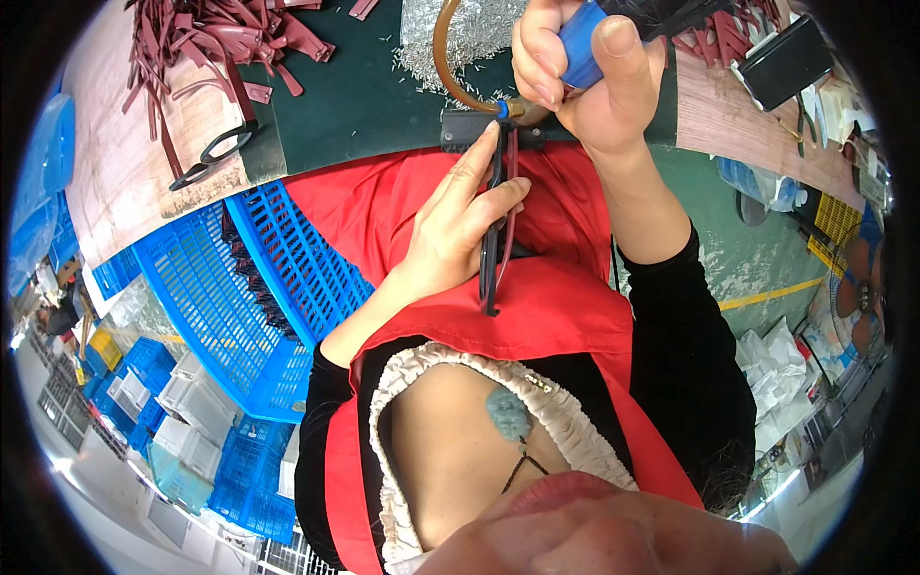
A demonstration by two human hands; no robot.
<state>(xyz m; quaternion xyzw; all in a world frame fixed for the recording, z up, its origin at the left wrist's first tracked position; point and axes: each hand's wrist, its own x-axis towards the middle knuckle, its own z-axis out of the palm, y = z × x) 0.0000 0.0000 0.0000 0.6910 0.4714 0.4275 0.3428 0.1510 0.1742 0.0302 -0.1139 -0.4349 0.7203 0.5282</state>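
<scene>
Green mat (pixel 350 96) covers the middle of a big workbench with pale wood (pixel 103 206) on both sides, and it's pretty loaded. Next biggest is the wearer's red apron (pixel 565 311), spread right up to the bench edge. Down on the left there's a pair of blue slatted plastic baskets (pixel 206 297) with a row of dark strips lined up inside, and off to the far right a round fan (pixel 858 287).

On the bench, a messy heap of maroon strips (pixel 206 38) sits at the upper left, some with black loop ends hanging toward the edge. Near the middle is a pile of tiny metal pins (pixel 441 72), with strays scattered around it.

Hands: the right hand (pixel 609 81) is wrapped around a blue-bodied hand tool (pixel 580 43), thumb up its side. Left hand (pixel 446 230) is closed in a pinch on a black strip (pixel 491 259) and a thinner maroon strip (pixel 511 158) next to it, both running down from the bench edge over the apron. An amber hose (pixel 446 57) curves down to a brass fitting (pixel 518 108) with a blue collar (pixel 504 108). Left index fingertip is right by that collar; can't tell if they touch.
</scene>
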